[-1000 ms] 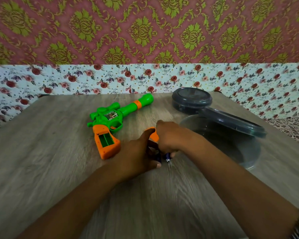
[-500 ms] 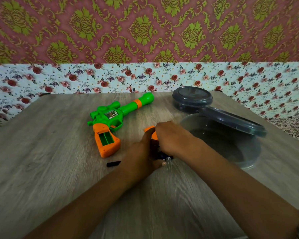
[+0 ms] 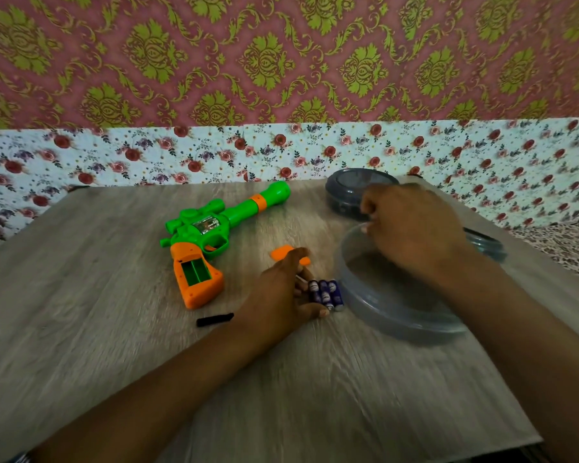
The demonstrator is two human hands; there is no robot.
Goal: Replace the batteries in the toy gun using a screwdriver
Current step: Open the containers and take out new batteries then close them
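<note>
A green and orange toy gun (image 3: 211, 235) is laid on its side on the wooden table (image 3: 81, 312), barrel pointed far-right, its grip compartment (image 3: 196, 271) open and seen empty. An orange cover (image 3: 281, 253) is lain right of the gun, partly hidden by the left hand (image 3: 281, 292). That hand is rested on the table, fingers loosely curled beside a cluster of blue batteries (image 3: 326, 294); whether any is gripped cannot be told. The batteries are set just beside a clear tub (image 3: 381, 312). The right hand (image 3: 411, 228) is held over the tub, clenched, its contents hidden. A grey lidded container (image 3: 345, 185) is seen beyond. A small black piece (image 3: 214, 320) is lain near the gun's grip
</note>
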